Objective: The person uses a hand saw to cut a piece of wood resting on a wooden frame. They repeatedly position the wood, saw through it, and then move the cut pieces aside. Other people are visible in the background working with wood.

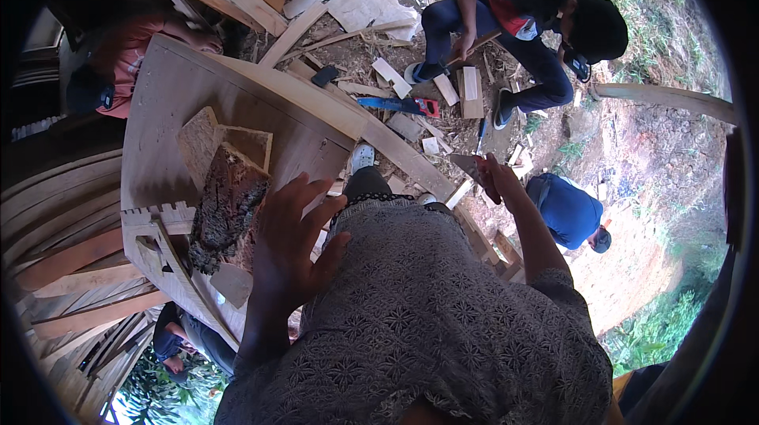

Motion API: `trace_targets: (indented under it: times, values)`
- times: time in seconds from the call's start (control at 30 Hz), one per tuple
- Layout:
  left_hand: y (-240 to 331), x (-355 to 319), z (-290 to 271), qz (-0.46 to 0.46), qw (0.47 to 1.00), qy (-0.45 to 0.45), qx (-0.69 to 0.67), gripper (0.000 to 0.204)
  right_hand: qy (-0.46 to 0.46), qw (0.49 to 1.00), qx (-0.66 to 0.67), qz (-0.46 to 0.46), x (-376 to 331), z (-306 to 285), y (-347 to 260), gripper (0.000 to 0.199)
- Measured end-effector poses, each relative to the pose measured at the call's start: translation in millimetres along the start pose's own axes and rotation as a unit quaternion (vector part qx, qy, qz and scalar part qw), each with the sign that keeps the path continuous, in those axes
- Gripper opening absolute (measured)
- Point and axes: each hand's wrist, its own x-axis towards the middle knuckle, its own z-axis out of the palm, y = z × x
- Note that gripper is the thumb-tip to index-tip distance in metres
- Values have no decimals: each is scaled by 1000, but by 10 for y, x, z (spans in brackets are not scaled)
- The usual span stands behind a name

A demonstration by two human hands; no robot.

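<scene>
head view: my left hand [292, 240] — fingers apart, empty; my right hand [506, 178] wraps a red-handled blade [466, 162], out to my right — probably light, stiff, sharp; best gripped by its handle [487, 183].

Left of the frame's middle, a rough wood lump [229, 207] stands between the left hand [296, 237] and the left side of the bench [310, 131], but a hand could pass to the lump's upper right, where the bench is bare.
</scene>
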Motion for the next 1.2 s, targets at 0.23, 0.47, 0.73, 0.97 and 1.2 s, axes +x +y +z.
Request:
trace_targets:
  times: [0.23, 0.47, 0.73, 0.97, 1.2]
  values:
    - [-210, 470, -155, 30, 992, -45, -110, 33, -6, 990, 37, -137, 285, -145, -812, 66]
    - [-189, 1099, 128, 43, 992, -114, -40, 17, -33, 987, 129, -91, 8, -190, -1639, 59]
    - [56, 1566, 841, -151, 967, -106, 174, 34, -200, 967, -14, -156, 671, -1176, -1668, 41]
    - [42, 1635, 1070, -247, 934, -64, 250, 34, -270, 919, -98, -269, 1016, -1854, -2129, 48]
    - [110, 1762, 1158, -331, 911, -74, 236, 37, -275, 925, -65, -252, 1110, -2011, -2744, 43]
